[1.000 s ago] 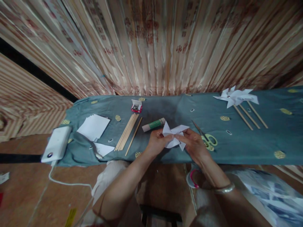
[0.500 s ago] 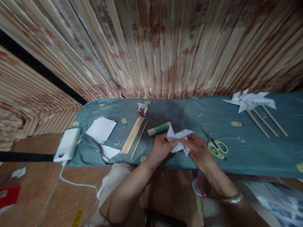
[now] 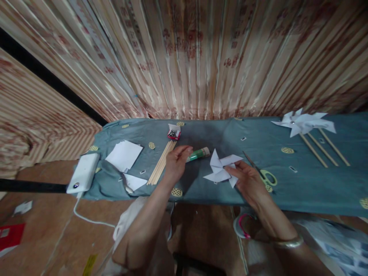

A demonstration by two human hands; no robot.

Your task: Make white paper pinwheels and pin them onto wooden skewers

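Observation:
My right hand [image 3: 248,179] pinches a white paper pinwheel [image 3: 220,174] at its centre, the thumb on top of the folded points. My left hand [image 3: 178,161] is off the pinwheel, over the table beside a green-labelled glue stick [image 3: 199,154]. Its fingers are loosely bent and apart, with nothing visible in them. Just beyond it stands a small red and white box [image 3: 174,132] of shiny metal pins. A bundle of thin wooden sticks [image 3: 161,164] lies left of that hand; the single stick beside it is hidden. Scissors with green handles [image 3: 268,177] lie partly behind my right hand.
Several pinwheels [image 3: 306,123] on wooden sticks lie at the far right. White paper sheets [image 3: 124,155] and a loose paper piece [image 3: 135,183] are at the left, near a white power bank [image 3: 84,173] with a cable. A patterned curtain [image 3: 195,69] hangs behind the blue-green tablecloth [image 3: 224,134].
My left hand has let go of the pinwheel and moved left, over the glue stick's near end. My right hand still holds the pinwheel, now slightly farther right and lying more open to view.

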